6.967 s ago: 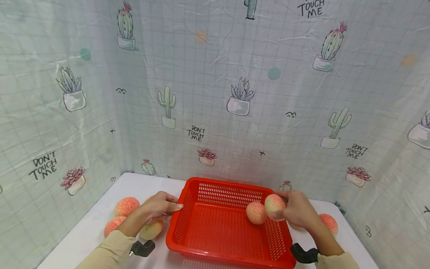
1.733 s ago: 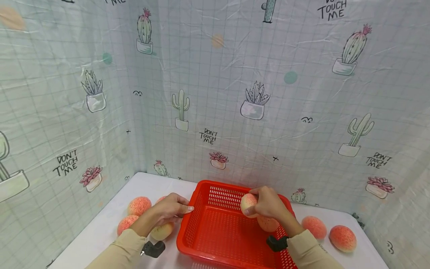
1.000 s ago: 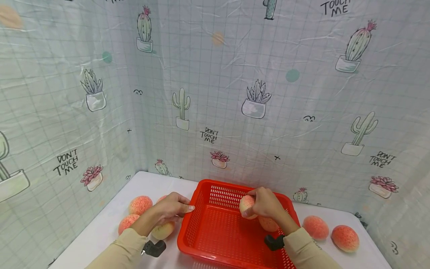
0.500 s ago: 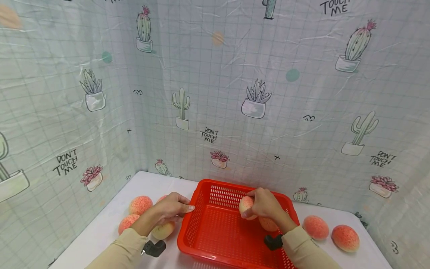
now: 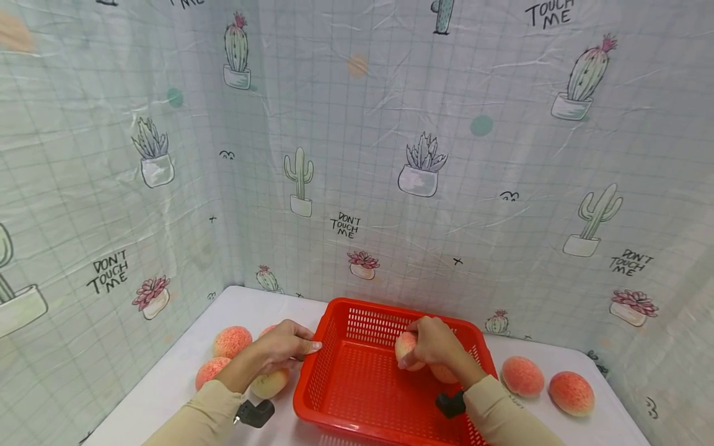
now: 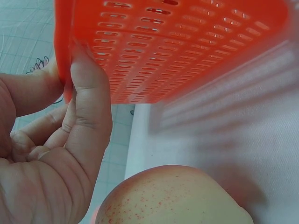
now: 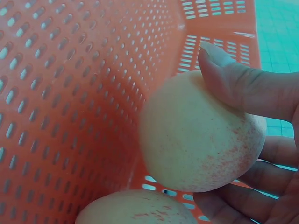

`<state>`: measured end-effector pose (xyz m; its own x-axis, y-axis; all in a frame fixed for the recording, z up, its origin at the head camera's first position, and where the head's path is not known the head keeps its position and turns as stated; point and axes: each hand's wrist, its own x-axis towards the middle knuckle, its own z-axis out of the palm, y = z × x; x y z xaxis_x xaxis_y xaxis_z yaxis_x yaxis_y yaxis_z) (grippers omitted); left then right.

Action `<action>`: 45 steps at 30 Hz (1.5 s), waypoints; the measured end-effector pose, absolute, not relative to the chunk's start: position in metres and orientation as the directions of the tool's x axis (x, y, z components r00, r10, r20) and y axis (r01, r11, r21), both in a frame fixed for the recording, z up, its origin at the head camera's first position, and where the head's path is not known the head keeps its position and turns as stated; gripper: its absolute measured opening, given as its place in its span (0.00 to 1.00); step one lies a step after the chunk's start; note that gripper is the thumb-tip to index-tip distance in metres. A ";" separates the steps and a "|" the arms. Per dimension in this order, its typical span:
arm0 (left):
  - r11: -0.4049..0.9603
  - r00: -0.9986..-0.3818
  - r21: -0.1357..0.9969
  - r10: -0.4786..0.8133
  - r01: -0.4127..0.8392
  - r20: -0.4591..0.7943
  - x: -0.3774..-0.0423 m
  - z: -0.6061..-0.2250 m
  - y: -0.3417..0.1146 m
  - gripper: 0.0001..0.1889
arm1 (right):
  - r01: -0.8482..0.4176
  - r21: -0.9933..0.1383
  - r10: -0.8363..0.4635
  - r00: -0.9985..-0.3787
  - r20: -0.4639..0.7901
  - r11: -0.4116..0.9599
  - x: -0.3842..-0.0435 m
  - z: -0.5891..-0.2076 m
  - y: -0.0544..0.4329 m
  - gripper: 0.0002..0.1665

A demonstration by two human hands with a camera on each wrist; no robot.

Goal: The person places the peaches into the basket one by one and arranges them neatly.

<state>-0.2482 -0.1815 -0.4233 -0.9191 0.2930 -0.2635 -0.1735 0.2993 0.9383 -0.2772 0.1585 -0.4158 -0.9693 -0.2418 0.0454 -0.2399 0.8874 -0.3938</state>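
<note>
Your right hand (image 5: 437, 344) and the held peach (image 5: 407, 351) have dropped a little deeper into the red basket (image 5: 359, 381) since half a second ago; seven seconds back you had that peach up by the basket's right wall, and now it is well inside, toward the basket's far wall. I judge that the carrying part of the work is nearly done for this one but the release is not, because your thumb and fingers are curled round the fruit, pinching it from its two sides. The second peach (image 5: 444, 373) lies in the basket close by, nearer the basket's right wall and partly hidden under your hand; I cannot tell whether the two touch, nor whether the one you hold rests on the basket's floor. Your left hand (image 5: 284, 345) pinches the basket's left rim between thumb and fingers, just as it did half a second ago, so the basket looks steadied on that side. Outside the basket, to its left, at least four loose peaches (image 5: 232, 342) sit on the white table (image 5: 242, 302), some partly behind your forearm; to the basket's right you have a paler-red peach (image 5: 522, 376) and a deeper-red peach (image 5: 571, 394), both untouched
</note>
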 end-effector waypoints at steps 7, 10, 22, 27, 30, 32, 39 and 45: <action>0.284 -0.913 0.943 0.313 -0.172 -0.261 -0.248 -0.422 -0.182 0.16 | -0.202 -0.435 -0.222 -0.975 0.005 0.878 -0.276 -0.422 0.160 0.41; 0.288 -0.915 0.941 0.304 -0.177 -0.265 -0.248 -0.421 -0.181 0.16 | -0.194 -0.455 -0.222 -0.975 -0.008 0.869 -0.275 -0.423 0.159 0.40; 0.303 -0.919 0.936 0.288 -0.178 -0.268 -0.248 -0.422 -0.179 0.16 | -0.214 -0.452 -0.235 -0.972 0.009 0.866 -0.271 -0.423 0.163 0.39; 0.298 -0.915 0.938 0.300 -0.177 -0.268 -0.248 -0.422 -0.180 0.16 | -0.241 -0.446 -0.245 -0.968 0.050 0.862 -0.269 -0.418 0.171 0.38; 0.296 -0.915 0.940 0.307 -0.171 -0.263 -0.248 -0.422 -0.180 0.16 | -0.256 -0.458 -0.238 -0.966 0.098 0.851 -0.268 -0.409 0.180 0.36; 0.298 -0.914 0.940 0.310 -0.169 -0.262 -0.249 -0.423 -0.179 0.16 | -0.258 -0.490 -0.231 -0.966 0.117 0.832 -0.267 -0.402 0.191 0.35; 0.302 -0.910 0.938 0.315 -0.171 -0.268 -0.251 -0.423 -0.175 0.16 | -0.171 -0.604 -0.150 -0.985 0.085 0.778 -0.253 -0.382 0.238 0.38; 0.292 -0.911 0.942 0.320 -0.168 -0.262 -0.250 -0.424 -0.177 0.17 | -0.107 -0.669 -0.077 -0.994 0.075 0.736 -0.242 -0.373 0.287 0.41</action>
<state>-0.2502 -0.1774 -0.4237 -0.9107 0.3198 -0.2616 -0.1680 0.2920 0.9416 -0.2416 0.2868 -0.3729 -0.9942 -0.0767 0.0748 -0.1071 0.7357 -0.6687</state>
